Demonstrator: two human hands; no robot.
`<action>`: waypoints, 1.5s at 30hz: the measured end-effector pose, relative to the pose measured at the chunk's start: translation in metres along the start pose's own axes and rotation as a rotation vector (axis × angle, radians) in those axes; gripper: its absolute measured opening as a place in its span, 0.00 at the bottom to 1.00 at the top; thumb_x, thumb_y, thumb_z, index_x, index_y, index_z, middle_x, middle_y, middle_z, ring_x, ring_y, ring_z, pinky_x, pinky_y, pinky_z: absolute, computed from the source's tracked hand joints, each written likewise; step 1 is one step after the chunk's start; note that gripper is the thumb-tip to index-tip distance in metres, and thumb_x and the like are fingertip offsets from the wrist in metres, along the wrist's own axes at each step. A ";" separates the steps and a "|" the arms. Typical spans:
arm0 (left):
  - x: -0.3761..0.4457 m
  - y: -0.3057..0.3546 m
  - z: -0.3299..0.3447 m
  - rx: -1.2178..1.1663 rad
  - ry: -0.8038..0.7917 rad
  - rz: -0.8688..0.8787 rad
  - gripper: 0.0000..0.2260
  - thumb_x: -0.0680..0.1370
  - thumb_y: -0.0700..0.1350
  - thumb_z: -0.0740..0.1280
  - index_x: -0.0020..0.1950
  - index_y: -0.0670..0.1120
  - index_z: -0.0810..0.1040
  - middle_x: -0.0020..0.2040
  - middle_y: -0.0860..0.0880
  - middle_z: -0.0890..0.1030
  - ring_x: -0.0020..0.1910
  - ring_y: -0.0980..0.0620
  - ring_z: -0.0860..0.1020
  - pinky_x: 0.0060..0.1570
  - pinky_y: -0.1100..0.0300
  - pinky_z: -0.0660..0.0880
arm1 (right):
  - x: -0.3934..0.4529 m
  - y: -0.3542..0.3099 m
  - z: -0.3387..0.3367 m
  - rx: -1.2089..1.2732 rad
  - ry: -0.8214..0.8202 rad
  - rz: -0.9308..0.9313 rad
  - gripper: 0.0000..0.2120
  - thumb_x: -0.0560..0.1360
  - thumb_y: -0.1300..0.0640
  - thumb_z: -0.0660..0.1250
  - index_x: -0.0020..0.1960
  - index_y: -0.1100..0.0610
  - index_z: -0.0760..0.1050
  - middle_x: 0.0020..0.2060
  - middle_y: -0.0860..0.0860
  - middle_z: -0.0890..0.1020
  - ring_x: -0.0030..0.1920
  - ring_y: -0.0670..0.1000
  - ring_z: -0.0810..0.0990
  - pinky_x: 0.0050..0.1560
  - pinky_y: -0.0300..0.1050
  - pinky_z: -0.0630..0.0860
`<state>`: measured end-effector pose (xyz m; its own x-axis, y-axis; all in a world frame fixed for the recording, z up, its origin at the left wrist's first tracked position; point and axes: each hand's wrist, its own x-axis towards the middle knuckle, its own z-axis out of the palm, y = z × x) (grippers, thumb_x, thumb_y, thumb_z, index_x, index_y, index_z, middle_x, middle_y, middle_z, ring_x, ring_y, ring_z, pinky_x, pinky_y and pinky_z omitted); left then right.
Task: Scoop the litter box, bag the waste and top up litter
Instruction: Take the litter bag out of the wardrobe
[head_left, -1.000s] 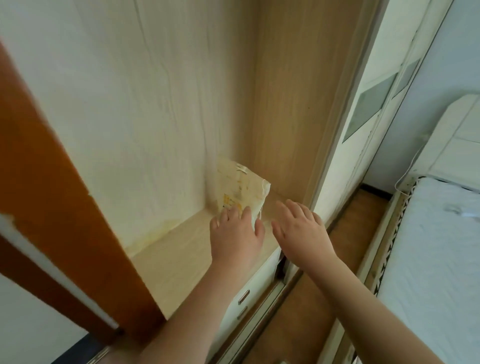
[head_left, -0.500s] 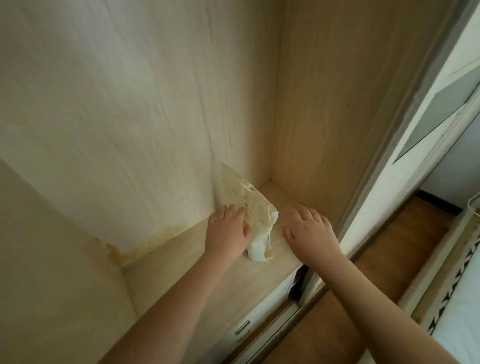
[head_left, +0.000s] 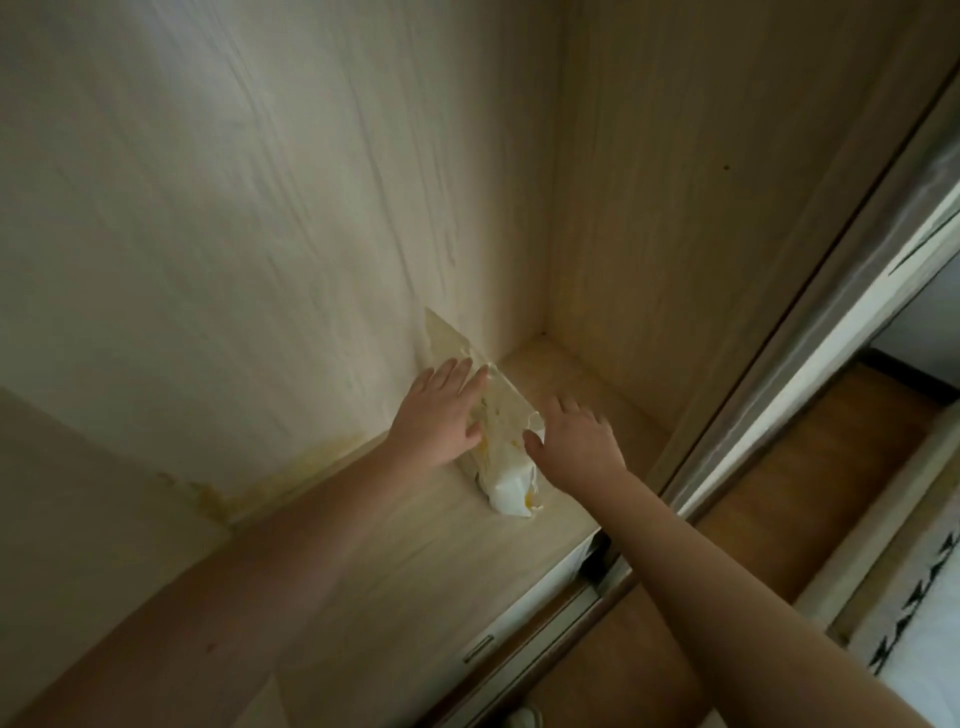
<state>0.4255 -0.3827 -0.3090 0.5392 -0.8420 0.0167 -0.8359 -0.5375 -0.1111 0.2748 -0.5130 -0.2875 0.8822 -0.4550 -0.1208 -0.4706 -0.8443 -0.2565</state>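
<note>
The litter bag (head_left: 501, 447) stood on the wooden shelf (head_left: 415, 561) inside the open wardrobe, close to the back corner. It was a pale pouch with yellow marks. Its upper part leaned against the back panel (head_left: 260, 234), and its white lower end pointed toward the front edge of the shelf. So the long axis of the bag ran from the back panel, high, down to the front, low.

Both hands were at the bag, one on each side. The left hand (head_left: 439, 415) lay flat against the left face of the bag, with the fingers straight and spread, the fingertips reaching up toward the back panel. The right hand (head_left: 576, 441) was on the right side of the bag, the fingers also extended and a little spread; its thumb seemed to touch the crumpled edge of the bag, but I could not tell if the other fingers pressed on it. Neither hand had closed around the bag yet.

The bag lay exactly between the two palms, and the left hand looked nearer, already in contact. In my judgement the step was to fetch the bag for the top-up, and the next move needed both hands to squeeze inward and lift, because the soft pouch could sag or slip.
</note>
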 end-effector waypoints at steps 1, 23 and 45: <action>0.007 -0.003 0.002 0.010 -0.001 0.015 0.36 0.78 0.57 0.61 0.80 0.48 0.48 0.80 0.45 0.54 0.78 0.45 0.52 0.75 0.48 0.52 | 0.009 -0.002 0.003 0.008 -0.011 0.004 0.29 0.80 0.45 0.55 0.75 0.58 0.55 0.71 0.56 0.67 0.68 0.57 0.68 0.67 0.52 0.64; 0.080 -0.065 0.036 0.091 -0.028 0.325 0.19 0.76 0.45 0.68 0.67 0.50 0.75 0.63 0.49 0.77 0.66 0.47 0.70 0.73 0.48 0.52 | 0.078 -0.029 0.055 -0.055 -0.177 0.224 0.12 0.79 0.62 0.58 0.61 0.57 0.73 0.55 0.55 0.79 0.54 0.56 0.80 0.43 0.45 0.72; 0.042 0.000 0.019 0.011 -0.169 0.490 0.04 0.72 0.41 0.68 0.41 0.50 0.76 0.37 0.54 0.78 0.35 0.56 0.73 0.28 0.60 0.59 | -0.040 0.024 0.035 -0.069 -0.213 0.242 0.14 0.73 0.70 0.58 0.52 0.54 0.72 0.45 0.53 0.81 0.43 0.58 0.81 0.37 0.49 0.75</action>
<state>0.4504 -0.4172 -0.3276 0.0949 -0.9751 -0.2007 -0.9938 -0.0809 -0.0765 0.2290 -0.5056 -0.3228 0.7249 -0.5813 -0.3696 -0.6601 -0.7396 -0.1313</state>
